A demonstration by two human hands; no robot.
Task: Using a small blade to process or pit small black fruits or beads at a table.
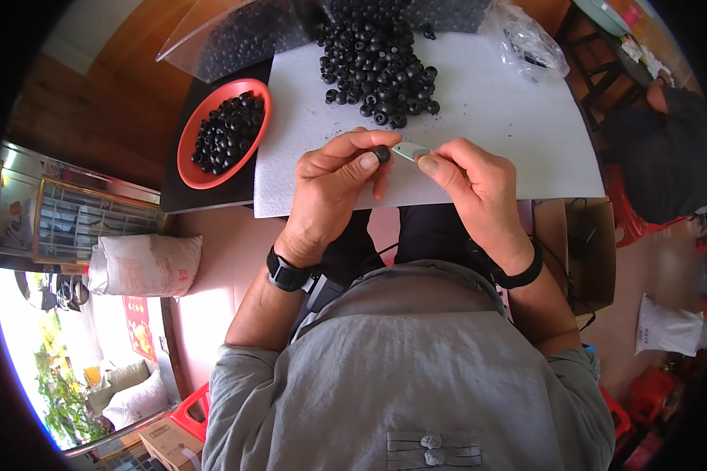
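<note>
One white sheet [487,118] covered the surface, with a bead pile [377,67] above both hands and a red bowl [190,161] of beads alongside. Left hand [334,188] fingers pinched a black bead [382,154]; right hand [475,184] fingers gripped a small blade [410,151] touching it.

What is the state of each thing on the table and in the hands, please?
Left hand: pinching one small black rubber ring.
Right hand: holding a small grey blade, tip at the ring.
Red round plastic bowl: partly filled with black rings.
Heap of loose black rings: piled on the white foam sheet.
Clear plastic bag: crumpled, lying open.
</note>
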